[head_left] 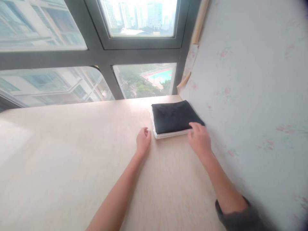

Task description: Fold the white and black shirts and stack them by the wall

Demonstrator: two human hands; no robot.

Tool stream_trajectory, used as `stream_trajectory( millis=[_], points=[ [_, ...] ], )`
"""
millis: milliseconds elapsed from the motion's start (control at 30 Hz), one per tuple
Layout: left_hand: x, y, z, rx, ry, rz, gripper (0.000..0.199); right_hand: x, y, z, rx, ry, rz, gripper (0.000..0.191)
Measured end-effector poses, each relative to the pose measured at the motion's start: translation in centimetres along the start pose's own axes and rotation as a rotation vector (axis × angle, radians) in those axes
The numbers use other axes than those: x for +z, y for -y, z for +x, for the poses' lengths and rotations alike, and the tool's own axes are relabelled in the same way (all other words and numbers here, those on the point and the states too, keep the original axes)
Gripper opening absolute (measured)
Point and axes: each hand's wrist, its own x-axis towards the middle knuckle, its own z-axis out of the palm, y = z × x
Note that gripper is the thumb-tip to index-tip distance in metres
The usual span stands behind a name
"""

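- Black cloth (173, 116) lies on white cloth (168, 134), near far right corner of the table (67, 160).
- Left hand (143, 141) is beside them, fingers curled together.
- Right hand (200, 138) is at their near edge; whether it grips, I cannot tell.

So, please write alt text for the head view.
A person's right hand is at the near right corner of a rectangular stack of black fabric over white, on a pale wooden surface; the left hand is beside its left edge. Grey-framed windows stand behind, a white floral wall at right.
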Motion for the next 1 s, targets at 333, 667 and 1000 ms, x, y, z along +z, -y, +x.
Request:
stream_trajectory(
  millis=[333, 667, 1000],
  points=[
    [-2.6, 1.6, -16.9, 0.244, 0.34, 0.21, 0.03, 1.7, 8.4, -15.6, -0.187, 0.328, 0.401, 0.031],
    [-3.8, 1.8, -17.9, -0.059, 0.209, -0.218, 0.037, 2.2, 12.5, -16.3, 0.039, 0.408, 0.884, 0.035],
    [-7.5, 0.2, -18.2, 0.01, 0.114, -0.247, 0.045, 0.3, 16.7, -14.2, -0.021, 0.393, 1.182, 0.041]
  ],
)
